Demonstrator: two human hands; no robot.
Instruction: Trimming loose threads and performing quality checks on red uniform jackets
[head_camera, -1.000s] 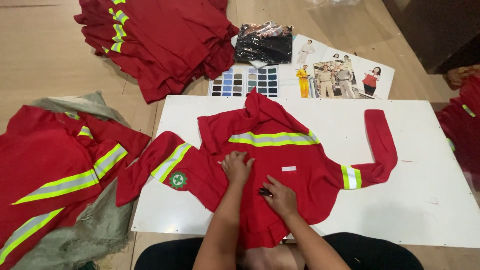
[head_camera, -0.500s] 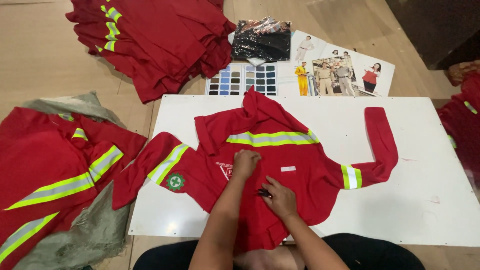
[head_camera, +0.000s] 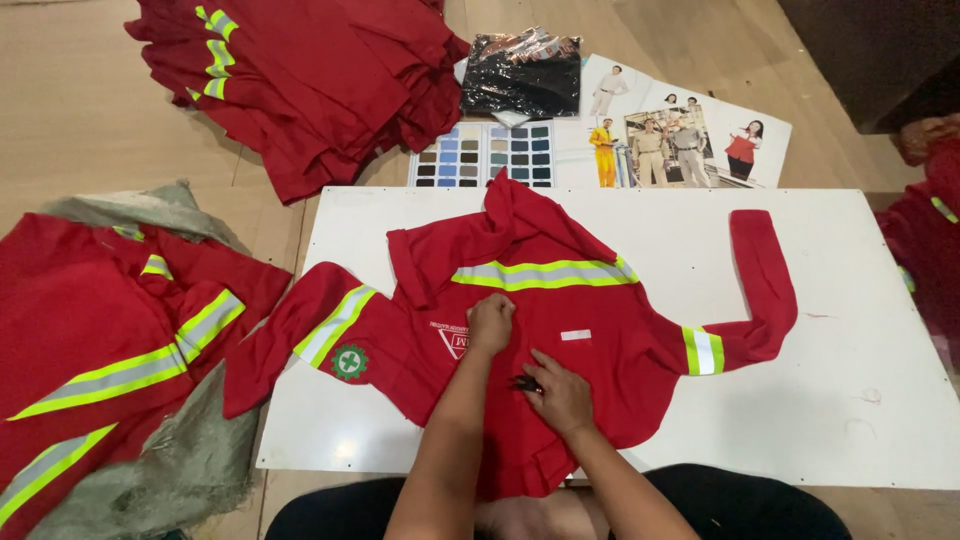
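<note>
A red work shirt (head_camera: 560, 310) with grey and yellow reflective stripes lies spread on a white board (head_camera: 830, 380), sleeves out to both sides. My left hand (head_camera: 490, 322) is closed and pinches the fabric at the chest, beside a white printed emblem. My right hand (head_camera: 560, 392) rests on the shirt just below and to the right, its fingers closed around a small dark object (head_camera: 524, 383) that I cannot identify. A round green and white patch (head_camera: 348, 361) shows on the shirt's left sleeve.
A heap of the same red shirts (head_camera: 300, 80) lies at the far left on the wooden floor. More red shirts (head_camera: 100, 330) lie on grey cloth at the left. Colour swatch cards (head_camera: 485, 155), a catalogue sheet (head_camera: 680, 140) and a black packet (head_camera: 520, 70) lie beyond the board.
My left hand has slid up the shirt front and bunched the fabric, uncovering the white printed emblem. My right hand has hardly moved.
</note>
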